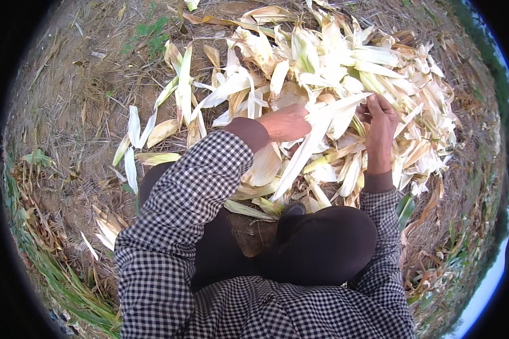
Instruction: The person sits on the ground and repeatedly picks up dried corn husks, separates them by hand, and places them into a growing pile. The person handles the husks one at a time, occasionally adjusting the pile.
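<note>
A large heap of pale, dry corn husks [424, 118] lies on the ground before me. Over its near left part is my left hand [287, 123], its fingers curled around the side of a long white corn husk [309, 142]; what its fingertips touch is hidden. My right hand [378, 112] pinches a pointed husk tip between thumb and fingers, to the right of my left hand. The husk slopes from there down towards my feet. Whether both hands are on the same husk leaf cannot be told.
Loose husks [182, 91] are scattered left of the heap on bare soil with dry straw. My bent knees [326, 245] and one shoe [294, 208] are close to the heap's near edge. Long green leaves [74, 296] lie at the lower left, and a small green plant [152, 36] grows farther off.
</note>
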`<state>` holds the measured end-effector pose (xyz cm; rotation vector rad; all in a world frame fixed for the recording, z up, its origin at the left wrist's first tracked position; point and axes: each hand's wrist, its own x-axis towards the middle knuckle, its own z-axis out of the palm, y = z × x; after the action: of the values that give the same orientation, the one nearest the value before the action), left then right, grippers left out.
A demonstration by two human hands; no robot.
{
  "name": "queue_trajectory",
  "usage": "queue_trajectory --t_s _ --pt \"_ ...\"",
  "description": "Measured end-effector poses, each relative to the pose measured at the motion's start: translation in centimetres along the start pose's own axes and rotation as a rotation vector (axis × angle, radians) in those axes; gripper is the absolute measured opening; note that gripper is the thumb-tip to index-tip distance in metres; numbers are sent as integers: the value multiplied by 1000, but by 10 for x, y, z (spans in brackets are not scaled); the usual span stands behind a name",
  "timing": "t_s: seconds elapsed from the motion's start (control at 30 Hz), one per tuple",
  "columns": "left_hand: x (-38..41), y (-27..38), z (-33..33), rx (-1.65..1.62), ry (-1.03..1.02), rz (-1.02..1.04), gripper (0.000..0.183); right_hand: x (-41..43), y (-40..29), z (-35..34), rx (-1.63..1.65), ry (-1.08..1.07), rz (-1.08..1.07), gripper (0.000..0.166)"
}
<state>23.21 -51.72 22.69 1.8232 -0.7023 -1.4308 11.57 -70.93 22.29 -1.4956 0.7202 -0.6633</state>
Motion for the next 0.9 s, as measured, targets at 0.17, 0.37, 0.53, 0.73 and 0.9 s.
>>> queue_trajectory --t_s 0.17,0.37,0.53,0.73,0.9 --pt "4 -13 -11 555 -58 -141 34 1 0 -12 -89 86 -48 19" --pt "-14 -8 -46 865 255 0 44 -2 -18 4 21 -50 -109 20" --pt "-11 -25 -58 472 485 454 93 3 -40 25 75 -304 -175 22" --pt "7 -15 -33 -135 99 409 59 1 -40 62 265 -423 -159 25" --pt "2 -13 -52 -260 533 344 23 1 33 70 126 -445 -58 35"
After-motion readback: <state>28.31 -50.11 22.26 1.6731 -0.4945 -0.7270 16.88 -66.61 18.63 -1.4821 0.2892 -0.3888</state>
